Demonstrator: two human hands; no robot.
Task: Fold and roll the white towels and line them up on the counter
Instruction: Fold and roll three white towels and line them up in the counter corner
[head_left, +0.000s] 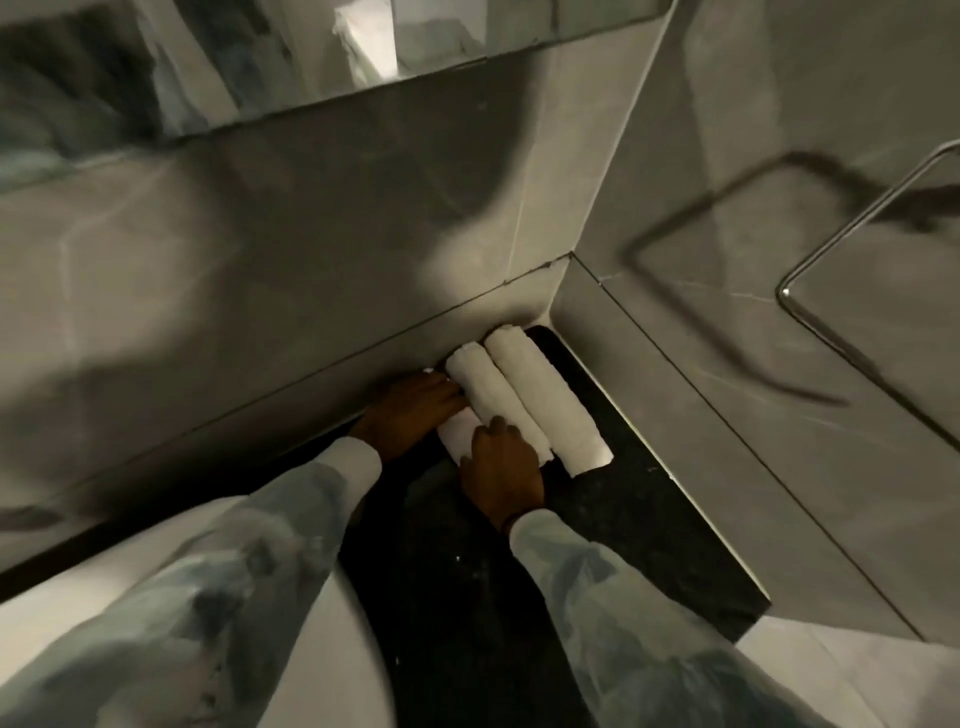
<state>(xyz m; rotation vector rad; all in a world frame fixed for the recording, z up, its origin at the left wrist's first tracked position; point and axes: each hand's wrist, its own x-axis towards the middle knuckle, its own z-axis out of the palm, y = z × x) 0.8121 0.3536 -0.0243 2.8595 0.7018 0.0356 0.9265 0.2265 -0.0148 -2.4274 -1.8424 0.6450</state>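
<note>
Three rolled white terry towels lie side by side on a dark, speckled stone counter (649, 514), pushed into the far corner where two grey marbled tile walls meet. The rightmost rolled towel (548, 397) runs from the corner toward the near right, its near end showing the spiral of the roll. The middle rolled towel (480, 387) lies touching it along its left side and parallel to it. The third, leftmost rolled towel (457, 431) is mostly hidden under the hands; only its near end shows between them, and a small white bit of it peeks out beyond the left hand, close to the far wall.

The left hand (410, 410) lies palm down on the leftmost towel, fingers spread and reaching to the side of the middle towel; it presses flat on the cloth instead of closing around it. The right hand (501, 470) rests palm down over the near ends of the leftmost and middle towels, fingers curved loosely over them, with no clear clench visible. Both arms wear pale, mottled grey-white long sleeves (597, 587).

At the near left, the curved rim of a white basin (156, 582) meets the counter. A mirror (208, 62) hangs above the far wall, and a chrome rail (852, 234) is mounted on the right wall.
</note>
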